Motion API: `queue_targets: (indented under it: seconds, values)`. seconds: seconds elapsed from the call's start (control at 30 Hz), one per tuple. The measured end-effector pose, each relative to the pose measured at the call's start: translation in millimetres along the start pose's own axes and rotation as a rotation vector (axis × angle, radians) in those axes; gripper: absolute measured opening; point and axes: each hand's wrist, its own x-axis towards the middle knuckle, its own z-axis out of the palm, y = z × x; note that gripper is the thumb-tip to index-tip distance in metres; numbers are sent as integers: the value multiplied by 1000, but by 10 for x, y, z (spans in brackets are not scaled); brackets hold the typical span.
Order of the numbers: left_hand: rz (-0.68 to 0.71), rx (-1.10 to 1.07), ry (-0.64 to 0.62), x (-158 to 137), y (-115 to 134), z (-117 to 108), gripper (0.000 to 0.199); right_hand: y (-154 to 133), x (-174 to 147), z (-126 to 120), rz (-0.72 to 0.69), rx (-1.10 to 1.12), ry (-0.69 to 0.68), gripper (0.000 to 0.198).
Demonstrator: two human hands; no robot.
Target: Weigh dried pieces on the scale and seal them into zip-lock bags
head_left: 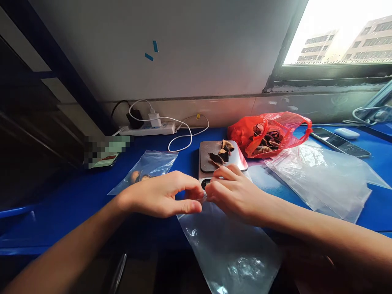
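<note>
My right hand point(234, 192) pinches the top edge of a clear plastic zip bag point(226, 245), which hangs down over the table's front edge. My left hand point(162, 194) is curled at the same edge, its thumb and fingers around the bag's mouth. No contents show in this bag. Just beyond my hands stands a kitchen scale point(208, 161), its display partly hidden by my fingers. Several dried brown husk pieces point(223, 154) lie on its plate. Behind it on the right, an open red plastic bag point(241, 132) holds more such pieces.
A zip bag point(156, 161) with brown pieces inside lies on the left of the blue table point(76, 196). Flat clear bags point(324, 175) are stacked on the right, near a phone point(341, 143) and a white case point(346, 133). A power strip point(147, 129) with cables runs along the wall.
</note>
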Motion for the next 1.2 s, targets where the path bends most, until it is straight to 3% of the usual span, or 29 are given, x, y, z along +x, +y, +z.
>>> queue_targets:
  seconds: [0.2, 0.3, 0.37, 0.47, 0.57, 0.7, 0.8, 0.93, 1.07, 1.2]
  values:
    - [9, 72, -38, 28, -113, -9, 34, -40, 28, 4, 151, 100, 55, 15]
    - [-40, 110, 19, -18, -209, -111, 40, -25, 35, -30, 222, 210, 50, 19]
    - [-73, 134, 122, -55, -244, -167, 38, -35, 38, -66, 216, 257, 66, 18]
    - [-93, 151, 396, -79, -226, -165, 30, -84, 43, -92, 196, 240, 198, 19]
    - [-51, 187, 612, -61, -129, -31, 59, -135, 50, -47, 189, 225, 331, 16]
    - [68, 310, 540, -5, 5, 290, 96, -177, 71, 72, 242, 178, 390, 12]
    - [163, 379, 522, 49, -2, 493, 118, -206, 95, 82, 203, 239, 377, 9]
    - [246, 360, 569, 73, -97, 512, 106, -199, 129, -113, 98, 430, 261, 10]
    - [304, 327, 450, 21, -85, 405, 100, -107, 136, -277, 74, 584, 54, 25]
    - [297, 352, 398, 3, -35, 397, 93, -71, 106, -196, 48, 388, 13, 26]
